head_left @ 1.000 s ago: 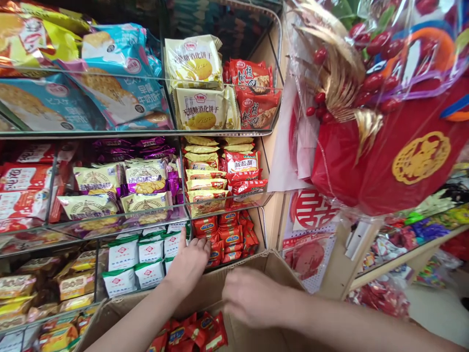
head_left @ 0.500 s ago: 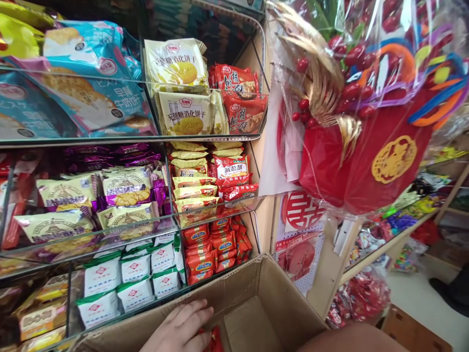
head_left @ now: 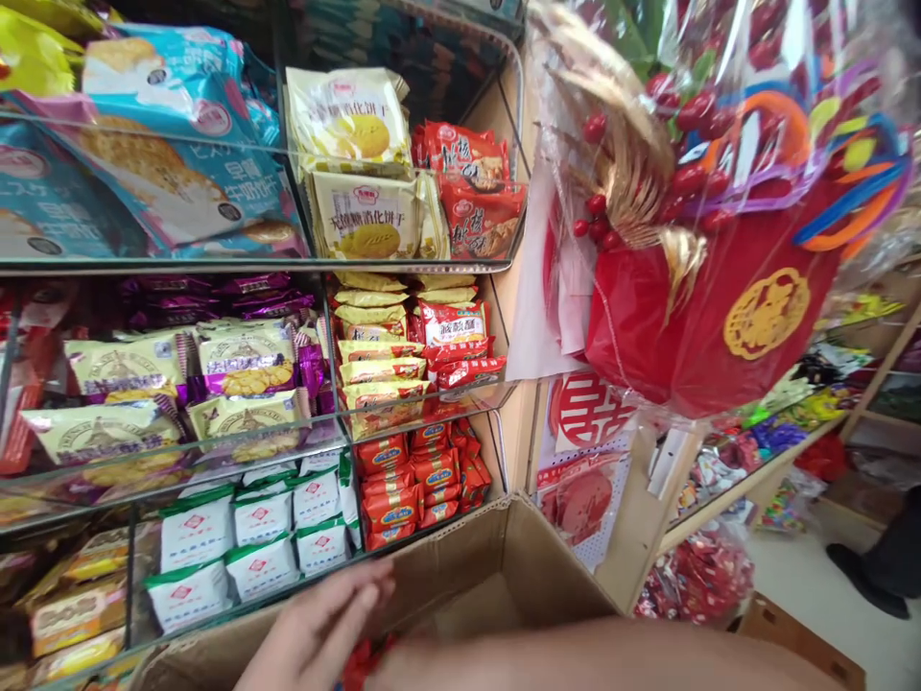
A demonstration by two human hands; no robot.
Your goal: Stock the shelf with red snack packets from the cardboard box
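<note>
Two hands in head view, over carton (head_left: 554, 576): L hand (head_left: 323, 619) w/ fingers extended, can't tell if it holds anything; R hand (head_left: 417, 662) blurred, grip can't tell. Red pkts (head_left: 356, 664) lie inside carton, well L of its far R corner, btwn both hands; neither clearly nearer, long axis hidden.

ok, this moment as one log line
left hand: over carton, grip unclear | right hand: blurred, grip unclear | carton: red packets between hands

Matt cardboard box (head_left: 551, 576), glossy red packets (head_left: 437, 472), smooth transparent shelf lip (head_left: 432, 407), crinkled shiny plastic wrap (head_left: 720, 206)
</note>
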